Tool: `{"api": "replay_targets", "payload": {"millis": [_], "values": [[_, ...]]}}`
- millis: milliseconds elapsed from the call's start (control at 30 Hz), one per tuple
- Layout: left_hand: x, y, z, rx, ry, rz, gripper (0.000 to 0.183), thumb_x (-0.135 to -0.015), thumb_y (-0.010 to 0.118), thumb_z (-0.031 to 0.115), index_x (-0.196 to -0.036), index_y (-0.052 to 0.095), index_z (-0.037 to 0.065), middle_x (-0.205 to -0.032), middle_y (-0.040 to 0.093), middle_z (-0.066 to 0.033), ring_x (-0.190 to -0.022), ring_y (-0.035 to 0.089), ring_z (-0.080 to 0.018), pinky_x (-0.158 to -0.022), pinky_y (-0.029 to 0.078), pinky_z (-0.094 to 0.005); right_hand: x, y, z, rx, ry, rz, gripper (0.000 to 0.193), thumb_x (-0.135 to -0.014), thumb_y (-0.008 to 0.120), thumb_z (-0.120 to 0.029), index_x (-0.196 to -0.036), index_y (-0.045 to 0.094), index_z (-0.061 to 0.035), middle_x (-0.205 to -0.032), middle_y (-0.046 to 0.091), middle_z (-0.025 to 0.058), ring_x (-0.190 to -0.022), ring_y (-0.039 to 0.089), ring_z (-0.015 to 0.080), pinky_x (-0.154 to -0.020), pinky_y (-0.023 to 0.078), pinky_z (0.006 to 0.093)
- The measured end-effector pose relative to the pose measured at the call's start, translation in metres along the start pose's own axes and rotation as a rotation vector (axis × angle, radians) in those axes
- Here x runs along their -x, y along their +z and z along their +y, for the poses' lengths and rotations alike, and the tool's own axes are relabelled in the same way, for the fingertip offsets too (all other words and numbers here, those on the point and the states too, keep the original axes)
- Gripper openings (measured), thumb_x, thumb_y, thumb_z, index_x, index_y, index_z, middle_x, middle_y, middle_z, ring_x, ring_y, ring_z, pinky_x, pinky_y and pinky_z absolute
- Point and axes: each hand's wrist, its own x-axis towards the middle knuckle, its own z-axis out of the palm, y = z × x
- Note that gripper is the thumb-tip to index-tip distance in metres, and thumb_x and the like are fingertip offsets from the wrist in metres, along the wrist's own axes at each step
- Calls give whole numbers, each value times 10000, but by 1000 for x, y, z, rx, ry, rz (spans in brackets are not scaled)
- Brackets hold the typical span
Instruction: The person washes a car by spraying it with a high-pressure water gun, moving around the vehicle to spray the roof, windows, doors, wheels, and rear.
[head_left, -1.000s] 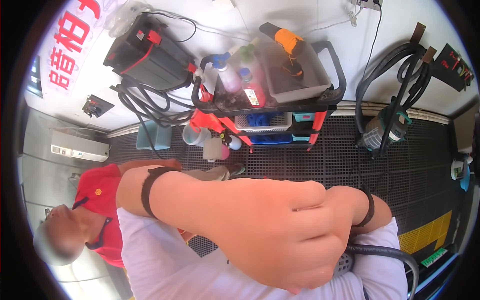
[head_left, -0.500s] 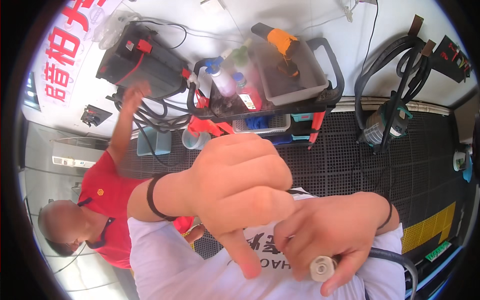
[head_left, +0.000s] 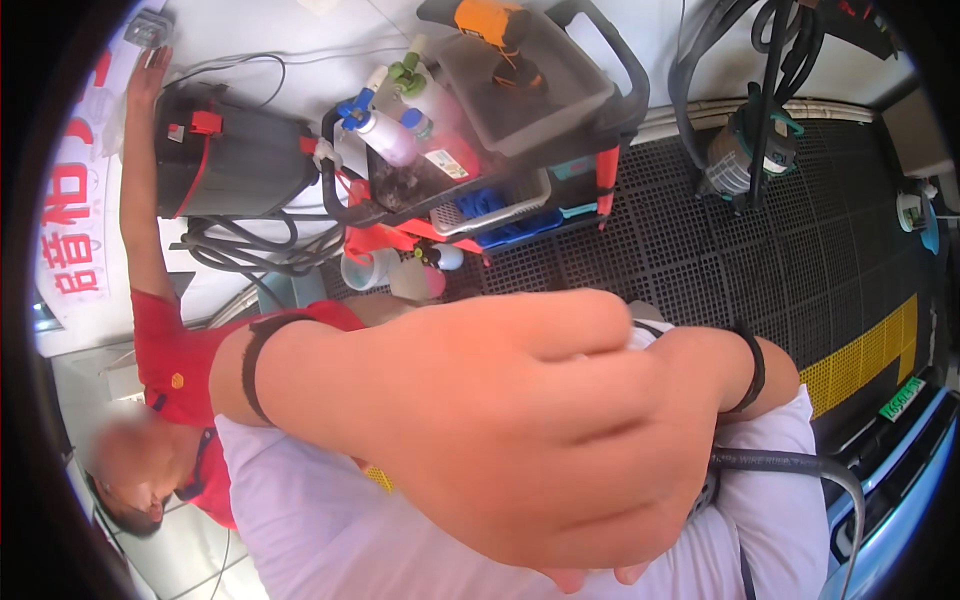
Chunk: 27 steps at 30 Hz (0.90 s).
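My left hand [head_left: 540, 430] fills the middle of the view, its back toward me and its fingers curled down. It lies over the fingers of my right hand [head_left: 700, 365], whose wrist comes in from the right. A black hose [head_left: 765, 460] runs out from beneath my hands to the right and bends downward. Its end is hidden under my left hand, so what the left fingers close on cannot be seen. Both hands are in front of my white shirt [head_left: 300, 500].
A black cart [head_left: 400, 215] carries spray bottles [head_left: 385, 135], a grey bin [head_left: 550, 105] and an orange drill [head_left: 490, 25]. A person in red [head_left: 170, 350] reaches up at left. A green-and-grey machine [head_left: 745, 155] stands on the grid mat [head_left: 680, 235]. A blue car [head_left: 890, 500] is at lower right.
My left hand has moved right and down over my right hand, covering the hose's metal end fitting that showed before. The person's arm has risen toward a box on the wall. The view has shifted.
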Motion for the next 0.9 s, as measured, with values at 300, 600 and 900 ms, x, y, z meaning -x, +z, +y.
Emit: {"api": "replay_targets", "payload": {"millis": [300, 600, 900], "values": [[-31, 22, -15, 248, -268, 287, 459, -993, 495, 399, -630, 482, 118, -629, 437, 5, -519, 453, -179, -448, 385, -303, 32, 7, -47, -44, 46, -67, 348, -961, 626, -338, -856, 642, -7, -731, 568, 117, -764, 588, 302, -791, 458, 450], [194, 129, -61, 8, -1455, 23, 387, -957, 526, 373, -809, 566, 17, -683, 538, -161, -653, 537, -356, -603, 425, -417, 62, 13, -87, 99, 53, -89, 496, -950, 577, -495, -839, 709, -29, -686, 579, 95, -755, 593, 296, -1098, 240, 627], [384, 102, -104, -276, -1860, -364, 459, -940, 484, 472, -895, 679, 59, -910, 694, -190, -907, 655, -401, -770, 501, -501, 52, -53, -86, 160, 134, -20, 509, -943, 589, -502, -892, 717, -12, -786, 654, 105, -836, 593, 306, -1094, 245, 636]]}}
